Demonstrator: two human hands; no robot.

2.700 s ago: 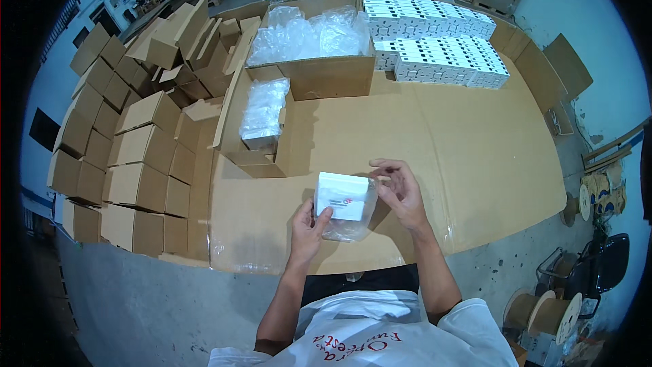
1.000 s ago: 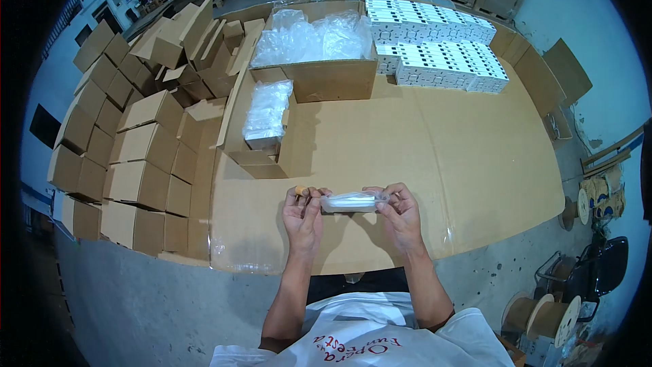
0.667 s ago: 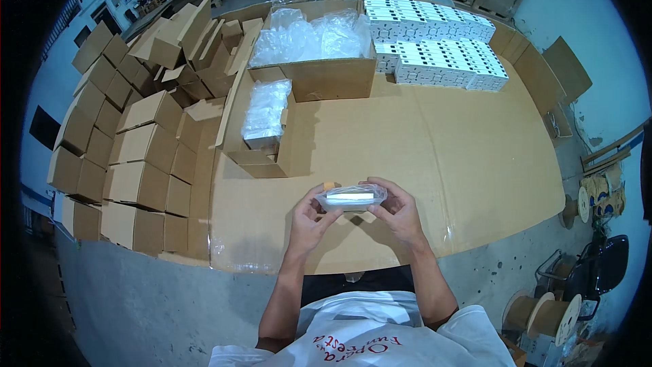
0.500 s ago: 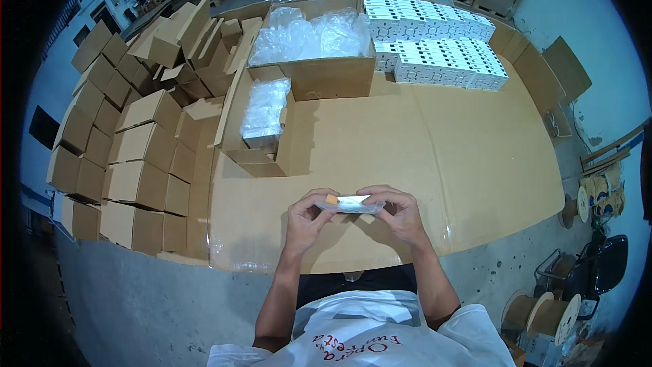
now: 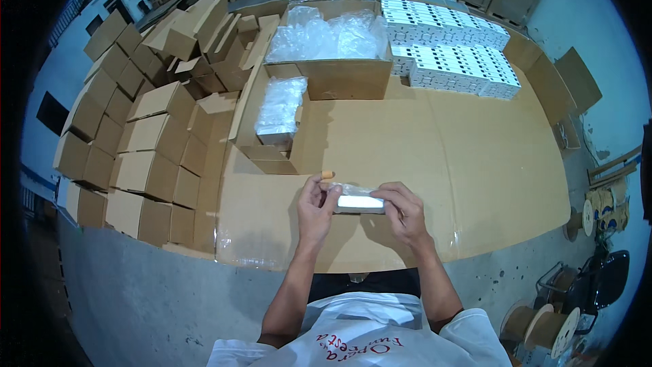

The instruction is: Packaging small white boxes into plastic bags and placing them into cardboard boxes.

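The cardboard-covered worktop [image 5: 475, 163] lies bare from centre out to 3 o'clock, its near edge just below both hands. The left hand [image 5: 314, 205] and right hand [image 5: 406, 211] each close around an end of a small white box in clear wrap [image 5: 358, 200], held just above the worktop near 6 o'clock. An open carton [image 5: 272, 129] sits at 10 o'clock.

Small box [image 5: 360, 201] sits between both hands over the worktop [image 5: 475, 163]; open carton [image 5: 272, 129] behind-left, stacked cartons [image 5: 136, 136] far left, white boxes [image 5: 448, 47] behind-right.
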